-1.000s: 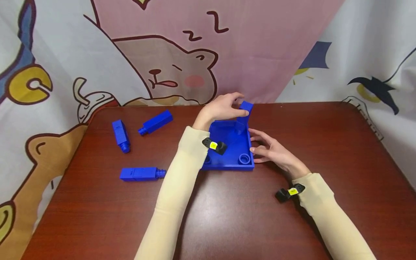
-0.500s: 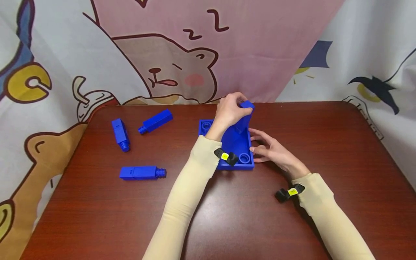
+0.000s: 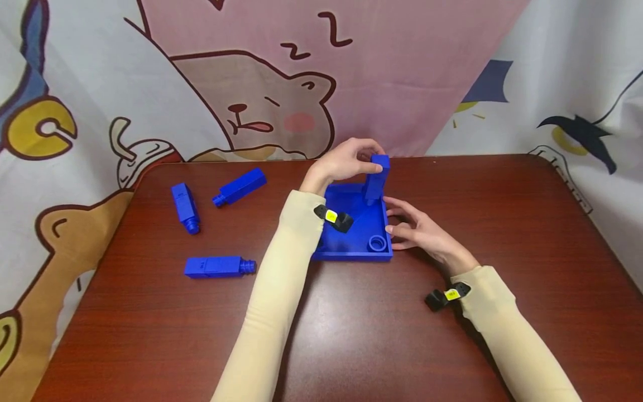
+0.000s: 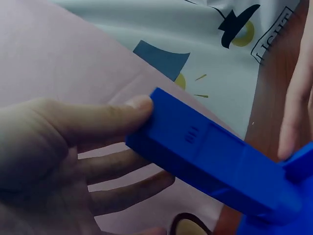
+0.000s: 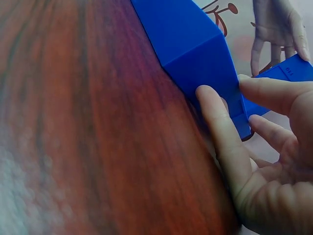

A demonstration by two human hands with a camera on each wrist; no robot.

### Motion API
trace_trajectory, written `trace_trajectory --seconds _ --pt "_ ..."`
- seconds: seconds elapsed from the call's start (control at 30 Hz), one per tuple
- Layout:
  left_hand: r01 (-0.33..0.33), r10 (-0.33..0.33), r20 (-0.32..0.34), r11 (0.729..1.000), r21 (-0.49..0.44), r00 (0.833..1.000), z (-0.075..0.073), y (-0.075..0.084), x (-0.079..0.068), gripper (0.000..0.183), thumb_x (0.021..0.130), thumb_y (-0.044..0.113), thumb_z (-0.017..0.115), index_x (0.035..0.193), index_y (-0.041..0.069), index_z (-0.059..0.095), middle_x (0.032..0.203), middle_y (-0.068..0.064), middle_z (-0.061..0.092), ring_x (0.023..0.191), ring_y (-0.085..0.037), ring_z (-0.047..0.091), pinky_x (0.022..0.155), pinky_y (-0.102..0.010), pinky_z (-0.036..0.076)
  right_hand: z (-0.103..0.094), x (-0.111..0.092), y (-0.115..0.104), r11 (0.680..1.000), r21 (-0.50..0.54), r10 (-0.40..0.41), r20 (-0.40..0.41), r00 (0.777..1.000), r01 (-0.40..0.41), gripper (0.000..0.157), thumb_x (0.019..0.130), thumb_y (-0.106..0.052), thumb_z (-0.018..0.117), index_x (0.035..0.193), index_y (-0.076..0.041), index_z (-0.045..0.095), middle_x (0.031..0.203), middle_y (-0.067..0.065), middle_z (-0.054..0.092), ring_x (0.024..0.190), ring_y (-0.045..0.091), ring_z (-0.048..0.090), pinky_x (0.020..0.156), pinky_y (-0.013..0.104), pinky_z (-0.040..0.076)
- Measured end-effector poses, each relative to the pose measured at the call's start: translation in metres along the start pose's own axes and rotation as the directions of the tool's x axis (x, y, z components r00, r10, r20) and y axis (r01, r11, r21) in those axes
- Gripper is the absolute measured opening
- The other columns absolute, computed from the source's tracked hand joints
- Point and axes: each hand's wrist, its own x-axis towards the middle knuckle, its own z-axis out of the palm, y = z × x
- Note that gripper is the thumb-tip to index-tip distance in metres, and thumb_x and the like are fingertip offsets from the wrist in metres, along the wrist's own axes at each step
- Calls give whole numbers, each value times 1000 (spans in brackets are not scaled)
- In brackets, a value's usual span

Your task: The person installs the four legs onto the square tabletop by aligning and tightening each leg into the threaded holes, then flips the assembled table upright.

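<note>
"Sleepy-bear cloth [image 3: 382, 84] hangs behind a reddish-brown wooden table [image 3: 361, 329]. What sits on the wood?"

"Mostly blue pieces. A shallow square tray [image 3: 354, 256] has a low wall, with a ring-shaped socket [image 3: 377, 243] showing in its corner between four and five o'clock."

"And the upright piece?"

"That's the held post [image 3: 378, 177], at the tray's one o'clock corner. It's solid blue, long and square-sided, with crisp edges, a faint panel outline on one face and a small number [image 4: 191, 134] I can't read surely. It narrows at the bottom and leans slightly."

"Is it seated?"

"I can't tell; its lower end is down at the corner."

"Who has it?"

"The left hand [image 3: 341, 163], pinching the top end between thumb and fingers. At three o'clock the right hand [image 3: 422, 230] grasps nothing; its spread fingers touch the tray's outer wall."

"Any others?"

"Three similar ones, lying flat: the far post [image 3: 243, 185] between nine and ten o'clock from the tray, the middle post [image 3: 185, 205] at nine, and the near post [image 3: 216, 267] between eight and nine, its ridged neck pointing to three."
</note>
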Motion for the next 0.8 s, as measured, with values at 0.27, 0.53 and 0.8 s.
trace_trajectory --seconds 0.27,0.53,0.8 --pt "-30 21 78 992 123 997 -6 8 3 28 93 12 65 120 4 62 117 -10 64 114 -22 57 98 -28 40 4 2 0 1000 -21 -6 -29 1000 5 69 94 -4 61 152 -12 25 133 26 35 91 22 62 70 46 56" --pt "-56 43 85 987 151 995 -4 8 3 27 95 10 62 121 4 61 118 -9 64 117 -20 55 98 -28 39 10 1 -4 998 -55 1 -88 996 -6 73 91 -5 65 152 -11 27 137 26 38 90 18 64 72 44 56" --pt "-81 56 139 981 175 989 -5 12 8 24 94 8 61 117 3 60 118 -9 64 121 -18 53 99 -24 37 9 1 -9 993 -111 35 -84 996 -44 78 90 -3 65 155 -16 23 138 25 37 89 16 64 73 42 56"
